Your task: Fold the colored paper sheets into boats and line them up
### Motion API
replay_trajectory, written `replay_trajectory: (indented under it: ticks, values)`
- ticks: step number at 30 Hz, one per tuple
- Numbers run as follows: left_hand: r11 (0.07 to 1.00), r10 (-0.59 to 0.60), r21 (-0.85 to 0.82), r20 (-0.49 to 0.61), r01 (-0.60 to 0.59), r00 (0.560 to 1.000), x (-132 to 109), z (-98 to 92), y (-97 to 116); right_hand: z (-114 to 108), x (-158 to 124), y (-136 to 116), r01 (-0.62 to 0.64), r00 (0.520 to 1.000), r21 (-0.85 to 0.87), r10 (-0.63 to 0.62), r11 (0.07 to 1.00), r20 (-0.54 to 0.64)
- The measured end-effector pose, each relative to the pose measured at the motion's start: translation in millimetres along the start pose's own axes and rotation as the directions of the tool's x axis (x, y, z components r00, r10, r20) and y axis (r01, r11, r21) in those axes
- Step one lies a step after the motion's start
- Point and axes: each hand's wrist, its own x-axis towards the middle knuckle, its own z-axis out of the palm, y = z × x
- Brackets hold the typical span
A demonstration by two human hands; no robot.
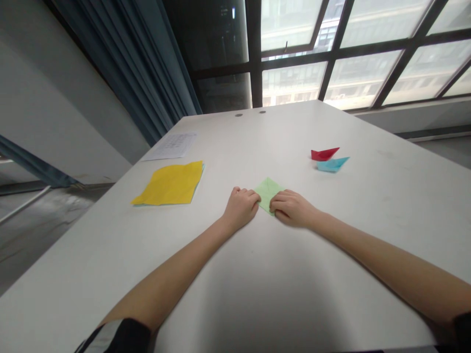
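- The green paper (pixel 269 188) lies on the tabletop straight ahead of the person, between the two hands, set as a diamond with one corner pointing away toward the window; no clear long axis shows.
- It looks thin, matte and flat, with a faint crease line near the far corner and straight sides.
- The left hand (pixel 241 205) meets its left corner, fingers curled together and pinching the edge there; the thumb is largely hidden.
- The right hand (pixel 292 208) covers its right and near-right side, fingers bent and closed on the paper, thumb tucked below them. Both hands touch it, so neither is nearer, though the right overlaps more of it.
- Beyond the right hand, well apart, stand two folded paper boats with crisp, pointed ends: a red boat (pixel 324 155) and, just in front, a light blue boat (pixel 332 165).
- Out to the left lies yellow paper (pixel 171 184), wavy along its edges, with a blue-green edge peeking out underneath.
- Behind that rests a flat white sheet (pixel 172 146) with print too small to read.
- The tabletop (pixel 239 274) is smooth and white; past it hang a pleated blue curtain (pixel 143 54) and a dark-framed window (pixel 294 78).
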Motion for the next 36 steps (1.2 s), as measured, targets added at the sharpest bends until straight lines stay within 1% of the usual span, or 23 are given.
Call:
replay_trajectory:
  ticks: [1,3,5,7,10,12,14,16,18,19,20,23,25,27,28,29,30,31,33,34,35,36]
  values:
    - [1.0,-0.028,-0.003,-0.016,0.028,0.999,0.1,0.2,-0.2,-0.4,0.3,-0.8,-0.001,1.0,0.0,0.001,1.0,-0.002]
    - [0.992,-0.126,0.005,-0.074,0.127,0.989,0.2,0.3,-2.2,-0.6,0.3,-1.8,-0.005,1.0,0.004,0.005,1.0,-0.003]
    - [0.969,-0.242,0.016,-0.12,0.245,0.963,0.5,0.1,-5.6,-0.2,-0.1,-2.2,-0.017,1.0,0.009,0.017,1.0,-0.004]
    - [0.945,-0.325,0.003,-0.119,0.327,0.938,1.2,-0.6,-9.0,0.6,-0.8,-2.3,-0.034,0.999,0.018,0.034,0.999,-0.006]
    - [0.913,-0.407,-0.089,-0.108,0.399,0.907,3.4,-1.3,-12.4,1.3,-1.4,-2.1,-0.048,0.999,0.03,0.048,0.998,0.0]
    - [0.872,-0.472,-0.2,-0.106,0.446,0.875,5.3,-0.2,-14.1,0.9,-1.1,-2.3,-0.053,0.999,0.032,0.053,0.998,0.01]
    - [0.802,-0.532,-0.368,-0.084,0.47,0.843,7.3,3.2,-16.2,0.1,-0.1,-3.0,-0.056,0.998,0.028,0.056,0.998,0.016]
    - [0.696,-0.567,-0.562,-0.048,0.447,0.822,9.5,8.5,-18.2,-0.6,1.4,-3.9,-0.072,0.997,0.02,0.071,0.997,0.005]
    - [0.552,-0.59,-0.732,-0.005,0.399,0.807,11.8,13.6,-19.0,-0.8,3.0,-4.4,-0.142,0.989,-0.001,0.142,0.99,-0.047]
    - [0.464,-0.603,-0.802,0.025,0.377,0.797,13.0,15.3,-18.5,-0.7,3.8,-4.3,-0.204,0.975,-0.014,0.202,0.979,-0.09]
    - [0.368,-0.617,-0.859,0.06,0.355,0.785,14.1,16.1,-17.5,-0.3,4.5,-3.8,-0.278,0.951,-0.021,0.272,0.96,-0.144]
    - [0.089,-0.653,-0.953,0.164,0.29,0.74,16.4,12.6,-11.8,2.3,5.9,-0.6,-0.47,0.836,0.017,0.452,0.882,-0.311]
    - [-0.048,-0.67,-0.969,0.211,0.243,0.712,16.8,7.6,-7.6,5.3,6.9,1.6,-0.537,0.756,0.075,0.519,0.84,-0.398]
    - [-0.162,-0.671,-0.968,0.251,0.192,0.698,16.6,2.9,-4.5,8.9,8.6,2.3,-0.563,0.692,0.167,0.572,0.809,-0.44]
    - [-0.213,-0.666,-0.962,0.269,0.169,0.696,16.4,1.0,-3.6,10.7,9.6,1.9,-0.568,0.662,0.24,0.61,0.788,-0.435]
    - [-0.254,-0.658,-0.956,0.284,0.15,0.697,16.2,-0.5,-2.9,12.2,10.8,1.0,-0.563,0.638,0.336,0.656,0.755,-0.403]
    - [-0.285,-0.651,-0.949,0.295,0.136,0.699,16.1,-1.7,-2.5,13.4,12.1,-0.2,-0.549,0.624,0.45,0.703,0.705,-0.341]
    - [-0.305,-0.645,-0.944,0.304,0.128,0.701,16.0,-2.6,-2.2,14.1,13.5,-1.6,-0.526,0.617,0.567,0.743,0.634,-0.258]
    - [-0.321,-0.637,-0.938,0.313,0.127,0.704,15.8,-4.2,-1.7,13.8,16.2,-4.5,-0.464,0.614,0.754,0.782,0.465,-0.105]
    - [-0.318,-0.632,-0.939,0.315,0.134,0.708,15.5,-4.8,-1.4,12.7,17.5,-5.8,-0.428,0.613,0.812,0.788,0.396,-0.06]
    - [-0.307,-0.623,-0.94,0.315,0.147,0.716,15.2,-5.4,-1.0,11.2,18.7,-6.8,-0.394,0.605,0.852,0.795,0.345,-0.042]
    - [-0.287,-0.613,-0.944,0.312,0.163,0.726,14.8,-5.7,-0.6,9.4,19.9,-7.6,-0.363,0.588,0.877,0.808,0.314,-0.046]
